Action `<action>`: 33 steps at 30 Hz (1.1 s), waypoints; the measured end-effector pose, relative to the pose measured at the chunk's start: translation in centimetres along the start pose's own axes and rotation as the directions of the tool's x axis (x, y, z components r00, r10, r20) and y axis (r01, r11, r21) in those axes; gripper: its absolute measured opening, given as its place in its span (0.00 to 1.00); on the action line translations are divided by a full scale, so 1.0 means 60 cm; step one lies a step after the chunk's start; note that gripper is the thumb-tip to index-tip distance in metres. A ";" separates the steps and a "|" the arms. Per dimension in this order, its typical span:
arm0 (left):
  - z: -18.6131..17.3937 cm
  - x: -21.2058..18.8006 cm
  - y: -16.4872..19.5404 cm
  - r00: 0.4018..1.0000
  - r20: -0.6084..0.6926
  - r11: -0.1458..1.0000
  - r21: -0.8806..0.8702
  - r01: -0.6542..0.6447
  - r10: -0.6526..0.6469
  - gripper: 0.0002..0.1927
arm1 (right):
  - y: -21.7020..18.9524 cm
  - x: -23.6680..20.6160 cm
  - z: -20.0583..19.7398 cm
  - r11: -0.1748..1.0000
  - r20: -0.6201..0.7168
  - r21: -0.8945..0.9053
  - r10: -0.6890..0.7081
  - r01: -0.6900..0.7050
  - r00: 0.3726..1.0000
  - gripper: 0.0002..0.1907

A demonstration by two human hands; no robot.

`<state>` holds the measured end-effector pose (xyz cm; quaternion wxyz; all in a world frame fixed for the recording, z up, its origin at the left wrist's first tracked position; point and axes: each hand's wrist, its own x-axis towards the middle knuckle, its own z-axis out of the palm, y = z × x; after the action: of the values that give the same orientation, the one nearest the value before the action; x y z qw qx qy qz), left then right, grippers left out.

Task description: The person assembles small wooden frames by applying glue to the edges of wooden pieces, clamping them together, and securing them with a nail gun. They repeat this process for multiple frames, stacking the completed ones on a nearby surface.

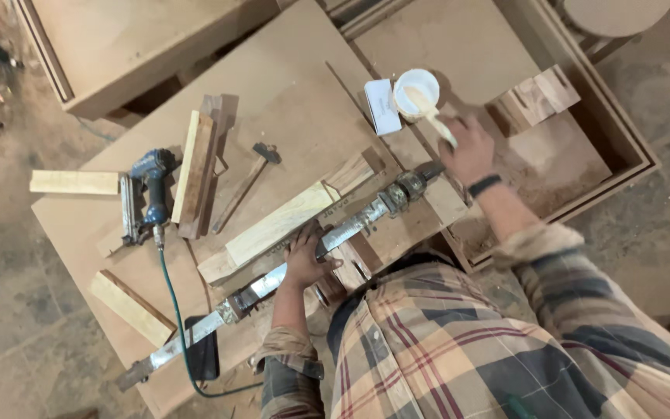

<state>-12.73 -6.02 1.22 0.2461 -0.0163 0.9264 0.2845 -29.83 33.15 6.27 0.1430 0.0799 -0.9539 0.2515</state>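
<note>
Workshop floor of dusty concrete, seen from the head camera, with a large brown fibreboard sheet [288, 85] laid flat as the work surface. Left hand [305, 260] presses flat, fingers spread, on a long grey metal bar clamp [288, 268] that runs diagonally across the surface, just beside a pale planed timber block [281, 223]; it is not closed round anything. Right hand [468, 149], well apart from the left, grips the handle of a cream-coated flat glue stick [430, 109] whose tip sits in a small round white tub [416, 91] of pale glue. Beside the tub lies a small white card [382, 106]. Further left: a blue pneumatic nail gun [149, 194] with a green air hose [180, 326], a stack of narrow wood strips [195, 172], a small hammer [248, 182], loose offcuts. Progress judgement: clamp and timber are laid out, glue is only being loaded; no glue visible on the timber yet, so spreading and clamping look still ahead.
</note>
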 end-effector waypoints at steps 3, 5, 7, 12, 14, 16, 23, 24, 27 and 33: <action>-0.003 -0.001 0.001 1.000 0.004 1.000 0.008 -0.023 0.023 0.53 | -0.045 -0.061 -0.047 0.989 -0.152 0.078 -0.110 0.122 0.982 0.23; -0.004 -0.001 0.002 1.000 0.009 1.000 0.016 -0.026 0.026 0.52 | -0.077 -0.102 -0.070 0.974 -0.185 0.166 -0.126 0.157 0.975 0.23; -0.004 -0.001 0.002 0.999 0.031 1.000 0.018 -0.016 0.015 0.51 | -0.106 -0.150 -0.083 0.974 -0.184 0.168 -0.118 0.149 0.976 0.24; -0.007 -0.004 -0.008 0.993 0.016 0.992 0.039 -0.120 0.120 0.51 | -0.159 -0.277 -0.079 0.915 0.007 0.400 -0.051 0.044 0.999 0.21; -0.010 -0.007 -0.012 0.992 0.050 0.992 0.048 -0.121 0.119 0.51 | -0.183 -0.345 -0.076 0.877 0.229 0.464 0.015 -0.122 0.973 0.20; -0.013 -0.007 -0.014 0.992 0.087 0.990 0.107 -0.095 0.086 0.54 | -0.216 -0.414 -0.065 0.888 0.235 0.453 -0.039 -0.074 0.971 0.21; -0.017 -0.005 -0.017 0.982 0.123 0.980 0.121 -0.157 0.142 0.53 | -0.289 -0.566 -0.036 0.809 0.408 0.441 0.204 -0.388 0.890 0.22; -0.016 -0.004 -0.017 0.982 0.127 0.978 0.135 -0.159 0.142 0.54 | -0.294 -0.571 -0.030 0.834 0.402 0.396 0.217 -0.383 0.889 0.22; -0.012 -0.004 -0.021 0.981 0.101 0.973 0.146 -0.179 0.166 0.53 | -0.300 -0.570 -0.015 0.860 0.383 0.356 0.223 -0.366 0.896 0.23; -0.007 -0.002 -0.023 0.982 0.091 0.971 0.162 -0.178 0.165 0.53 | -0.312 -0.549 -0.009 0.807 0.390 0.427 0.243 -0.408 0.888 0.23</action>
<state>-12.57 -7.43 0.85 0.2564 0.0956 0.9350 0.2256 5.69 19.99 4.95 -0.0831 -0.0137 -0.8658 0.4932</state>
